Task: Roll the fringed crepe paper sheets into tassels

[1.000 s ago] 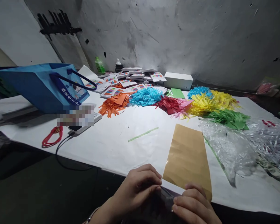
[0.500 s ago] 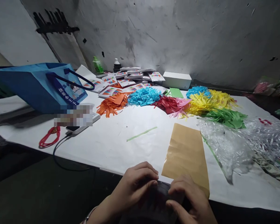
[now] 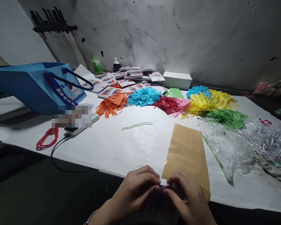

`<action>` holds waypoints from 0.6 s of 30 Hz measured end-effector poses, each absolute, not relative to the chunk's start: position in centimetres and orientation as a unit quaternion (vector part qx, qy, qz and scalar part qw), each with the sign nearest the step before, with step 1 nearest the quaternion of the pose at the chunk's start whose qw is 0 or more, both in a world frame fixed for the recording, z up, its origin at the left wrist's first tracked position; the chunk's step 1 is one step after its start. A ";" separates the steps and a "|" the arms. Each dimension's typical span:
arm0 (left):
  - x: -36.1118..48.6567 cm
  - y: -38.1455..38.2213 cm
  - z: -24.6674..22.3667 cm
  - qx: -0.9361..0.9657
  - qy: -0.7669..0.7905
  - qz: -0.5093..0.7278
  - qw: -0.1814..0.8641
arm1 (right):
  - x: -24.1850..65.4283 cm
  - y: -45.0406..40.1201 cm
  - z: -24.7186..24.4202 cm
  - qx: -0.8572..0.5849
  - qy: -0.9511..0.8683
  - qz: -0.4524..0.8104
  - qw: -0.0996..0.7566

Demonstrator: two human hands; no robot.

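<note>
Low in the view, both hands pinch the top edge of a flat packet (image 3: 159,206) with coloured pennants printed on it. It hangs dim below the table edge, so much of it is hidden. My left hand (image 3: 139,187) has fingers and thumb closed on the edge's left part. My right hand (image 3: 186,195) pinches the same edge a short way to the right, and a pale bit of the edge shows between them. A brown paper envelope (image 3: 186,153) lies just behind my right hand. Farther back on the white table lies a thin pale green strip (image 3: 137,125).
Fringed paper bunches (image 3: 144,96) in several colours line the back, before piled printed packets (image 3: 131,75) and a white box (image 3: 177,80). Clear plastic wrap (image 3: 227,143) lies right. At left are a blue gift bag (image 3: 35,90), a corded white device (image 3: 84,125) and a red cord (image 3: 45,140).
My right hand has moved left and closed onto the packet's edge, nearer my left hand. The thin strip on the table has shifted back and left and turned flatter.
</note>
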State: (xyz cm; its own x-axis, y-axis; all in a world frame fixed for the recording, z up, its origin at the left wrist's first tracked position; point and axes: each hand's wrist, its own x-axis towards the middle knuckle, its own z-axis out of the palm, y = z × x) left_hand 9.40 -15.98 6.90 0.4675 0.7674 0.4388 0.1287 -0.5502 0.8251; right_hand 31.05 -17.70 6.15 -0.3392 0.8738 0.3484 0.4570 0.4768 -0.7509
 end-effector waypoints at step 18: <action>9.5 -16.1 7.3 0.780 0.309 0.416 0.351 | 29.9 -18.9 3.9 -0.372 -0.806 0.042 0.458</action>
